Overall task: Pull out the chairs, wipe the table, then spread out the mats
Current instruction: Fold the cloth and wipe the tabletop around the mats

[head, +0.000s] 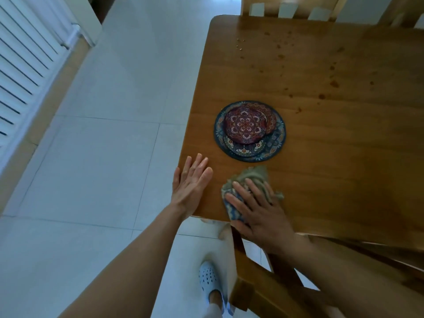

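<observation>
Head view, steeply down, close.

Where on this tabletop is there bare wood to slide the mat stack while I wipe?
Bare wood lies right of the mat stack, toward the right edge of the table. The far half is dotted with stains and crumbs. The near-left corner is crowded: left hand and right hand pressing the cloth.

Soft daylight glares off the glossy brown wooden surface [321,92] at top, corners dimmer, edges bent and slightly blurred.
</observation>
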{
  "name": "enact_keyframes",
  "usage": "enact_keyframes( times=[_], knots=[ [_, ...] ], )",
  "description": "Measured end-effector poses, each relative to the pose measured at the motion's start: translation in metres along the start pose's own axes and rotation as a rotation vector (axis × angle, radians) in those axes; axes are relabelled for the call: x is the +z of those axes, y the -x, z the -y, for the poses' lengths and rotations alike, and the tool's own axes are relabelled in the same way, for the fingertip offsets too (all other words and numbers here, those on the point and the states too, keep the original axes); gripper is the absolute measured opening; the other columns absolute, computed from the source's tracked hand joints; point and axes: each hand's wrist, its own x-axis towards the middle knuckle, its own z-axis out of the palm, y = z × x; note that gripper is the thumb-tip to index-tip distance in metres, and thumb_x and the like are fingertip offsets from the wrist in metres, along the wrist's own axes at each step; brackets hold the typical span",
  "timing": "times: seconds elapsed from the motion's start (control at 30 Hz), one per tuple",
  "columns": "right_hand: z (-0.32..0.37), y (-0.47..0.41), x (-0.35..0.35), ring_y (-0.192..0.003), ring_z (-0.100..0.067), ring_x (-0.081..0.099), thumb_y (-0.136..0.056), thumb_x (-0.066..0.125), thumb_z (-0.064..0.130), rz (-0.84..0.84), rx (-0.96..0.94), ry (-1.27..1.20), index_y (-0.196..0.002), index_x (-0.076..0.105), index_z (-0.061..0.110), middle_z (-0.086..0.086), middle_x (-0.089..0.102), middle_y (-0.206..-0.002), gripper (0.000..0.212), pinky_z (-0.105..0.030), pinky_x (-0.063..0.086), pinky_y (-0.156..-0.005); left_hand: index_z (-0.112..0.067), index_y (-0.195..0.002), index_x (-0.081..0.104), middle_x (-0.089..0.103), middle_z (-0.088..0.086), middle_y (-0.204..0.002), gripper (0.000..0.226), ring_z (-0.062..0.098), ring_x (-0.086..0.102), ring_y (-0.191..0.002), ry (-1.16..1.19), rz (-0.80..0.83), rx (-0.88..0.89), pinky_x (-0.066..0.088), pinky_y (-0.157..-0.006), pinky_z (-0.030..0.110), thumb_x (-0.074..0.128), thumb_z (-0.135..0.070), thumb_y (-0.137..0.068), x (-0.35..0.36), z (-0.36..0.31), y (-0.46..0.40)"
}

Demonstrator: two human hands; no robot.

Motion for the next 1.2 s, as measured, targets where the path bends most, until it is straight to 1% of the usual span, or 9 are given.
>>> enact_keyframes(
  times=[0.2,0.37,0.5,0.63,0.7,0.87,0.93,1.07,1.2],
  knots=[
    [0.074,-0.065,0.006,-0.148,-0.032,0.020,-0.096,0.033,0.054,-0.041,-0.109,-0.047,-0.150,0.030,0.020,-0.009,0.030,-0.158,0.063,-0.058,0.021,-0.114,-0.038,-0.149,0.031,0.017,-0.025,-0.157,0.079,-0.013,-0.001,-0.142,0.191,-0.099,-0.031,-0.015,-0.117,0.025,0.009,-0.073,-0.082,0.000,0.001,0.001],
    [0.005,-0.034,0.006,-0.150,-0.025,0.016,-0.099,0.030,0.059,0.001,-0.319,0.058,-0.153,0.025,0.031,0.000,0.025,-0.161,0.061,-0.053,0.016,-0.118,-0.038,-0.150,0.028,0.014,-0.023,-0.160,0.078,-0.010,-0.002,-0.144,0.057,-0.135,0.022,-0.014,-0.117,0.028,0.006,-0.073,-0.083,0.005,0.004,0.003],
    [-0.081,0.029,-0.005,-0.150,-0.020,0.016,-0.100,0.023,0.058,0.024,-0.047,0.051,-0.154,0.021,0.036,0.003,0.025,-0.161,0.058,-0.053,0.024,-0.114,-0.036,-0.151,0.024,0.015,-0.017,-0.161,0.068,0.000,-0.001,-0.147,-0.237,-0.228,0.022,-0.010,-0.120,0.034,0.019,-0.067,-0.090,0.015,0.003,0.004],
    [-0.128,0.045,-0.022,-0.150,-0.010,-0.006,-0.097,0.010,0.065,0.039,0.327,-0.078,-0.152,-0.001,0.046,0.013,0.007,-0.163,0.059,-0.046,0.028,-0.116,-0.031,-0.151,0.026,0.026,-0.005,-0.159,0.060,0.016,0.018,-0.147,-0.337,-0.396,0.010,0.000,-0.120,0.048,0.046,-0.046,-0.097,0.030,-0.040,-0.014],
    [-0.132,0.030,-0.023,-0.149,-0.010,-0.010,-0.095,0.005,0.067,0.016,0.462,-0.143,-0.151,-0.001,0.047,0.014,0.000,-0.162,0.060,-0.047,0.029,-0.115,-0.034,-0.153,0.018,0.015,-0.007,-0.162,0.063,0.015,0.007,-0.150,-0.406,-0.318,0.145,-0.006,-0.121,0.046,0.044,-0.047,-0.097,0.042,-0.065,-0.036],
    [-0.133,-0.022,-0.026,-0.150,-0.022,-0.007,-0.098,0.009,0.059,-0.007,0.720,-0.131,-0.152,0.000,0.040,0.008,-0.002,-0.163,0.058,-0.054,-0.001,-0.119,-0.037,-0.154,0.002,-0.010,-0.008,-0.164,0.067,0.014,-0.019,-0.148,-0.577,-0.088,0.275,-0.015,-0.119,0.041,0.032,-0.057,-0.098,0.062,-0.103,-0.092],
    [-0.130,-0.023,-0.025,-0.150,-0.022,-0.008,-0.098,0.008,0.059,-0.012,0.715,-0.129,-0.153,-0.002,0.039,0.007,-0.003,-0.164,0.059,-0.053,-0.002,-0.119,-0.039,-0.153,-0.008,-0.022,-0.009,-0.161,0.071,0.013,-0.030,-0.144,-0.622,0.000,0.227,-0.021,-0.116,0.041,0.027,-0.063,-0.096,0.068,-0.104,-0.100],
    [-0.141,0.014,-0.022,-0.150,-0.015,-0.004,-0.094,0.005,0.067,0.017,0.514,-0.109,-0.153,0.000,0.044,0.010,0.004,-0.164,0.063,-0.052,0.022,-0.118,-0.042,-0.150,-0.019,-0.034,-0.012,-0.156,0.081,0.012,-0.040,-0.139,-0.664,0.069,0.172,-0.024,-0.114,0.042,0.030,-0.070,-0.091,0.069,-0.102,-0.102],
    [-0.173,0.012,-0.029,-0.150,-0.014,-0.012,-0.088,-0.006,0.072,0.040,0.558,-0.103,-0.151,-0.006,0.047,0.012,-0.004,-0.164,0.068,-0.048,0.004,-0.121,-0.042,-0.149,-0.021,-0.038,-0.013,-0.154,0.086,0.010,-0.043,-0.136,-0.657,0.098,0.165,-0.027,-0.113,0.041,0.036,-0.069,-0.090,0.067,-0.104,-0.104]
  ],
)
